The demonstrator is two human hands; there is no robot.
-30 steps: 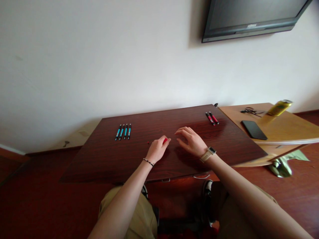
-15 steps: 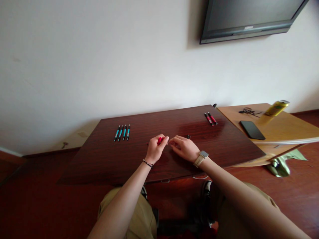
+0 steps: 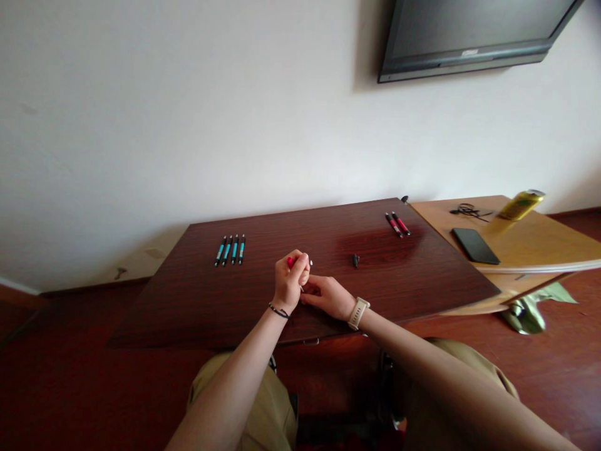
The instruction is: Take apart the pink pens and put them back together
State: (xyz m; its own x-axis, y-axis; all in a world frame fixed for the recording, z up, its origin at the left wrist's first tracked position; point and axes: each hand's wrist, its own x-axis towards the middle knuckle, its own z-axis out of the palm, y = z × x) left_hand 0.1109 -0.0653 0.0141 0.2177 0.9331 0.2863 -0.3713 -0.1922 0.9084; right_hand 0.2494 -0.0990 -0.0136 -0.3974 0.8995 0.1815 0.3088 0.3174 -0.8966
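Note:
My left hand is closed around a red pen barrel, whose end shows above the fingers. A small whitish tip juts out on the right side of that fist. Just below and to the right, my right hand has its fingertips together against the underside of the left hand. A thin pale piece shows at those fingertips, too small to name. A short black pen part lies on the dark wooden table, beyond the right hand.
Several blue-and-black pens lie in a row at the left. Two red-and-black pens lie at the back right. A lighter side table holds a phone, a cable and a yellow can. A television hangs above.
My right hand has moved left and down, to beneath the left fist. The left fist has turned a little, and the black pen part now shows fully.

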